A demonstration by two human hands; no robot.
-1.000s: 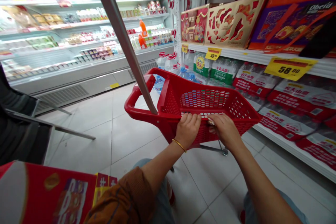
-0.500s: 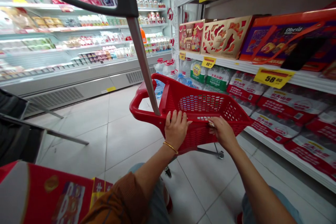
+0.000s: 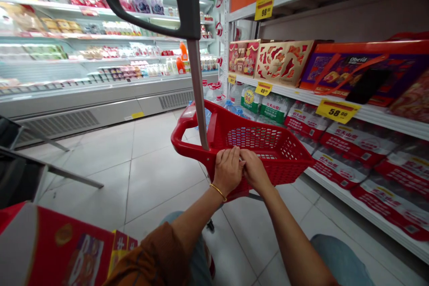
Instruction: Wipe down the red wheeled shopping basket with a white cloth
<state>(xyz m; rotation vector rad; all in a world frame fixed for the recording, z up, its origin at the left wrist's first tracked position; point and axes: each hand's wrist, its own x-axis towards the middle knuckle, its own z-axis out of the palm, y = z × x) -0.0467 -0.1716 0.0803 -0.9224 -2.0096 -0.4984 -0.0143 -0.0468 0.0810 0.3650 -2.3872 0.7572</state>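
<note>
The red plastic shopping cart (image 3: pixel 268 165), with a perforated basket, stands in front of my knees. My left hand (image 3: pixel 229 170) lies over the basket's near rim, its fingers bent across the edge and a gold bangle at the wrist. Right beside it, touching its fingertips, my right hand (image 3: pixel 254 169) is closed at the same rim. Whatever its fingers hold is hidden. The cart's grey metal pole (image 3: pixel 199 94) rises to a dark handle (image 3: pixel 187 13) at the upper left of my hands. The basket's visible inside shows bare red lattice.
Shelves on the right hold gift boxes (image 3: pixel 284 63) and red-wrapped bottle packs (image 3: pixel 355 143). A refrigerated display (image 3: pixel 100 98) runs along the back. A red box (image 3: pixel 67 250) is at lower left, and black chairs (image 3: pixel 20 165) stand above it. Tiled floor (image 3: pixel 161 161) lies between.
My right hand has slid left along the basket rim until it meets my left hand, which stays near the pole. The view has tilted up slightly.
</note>
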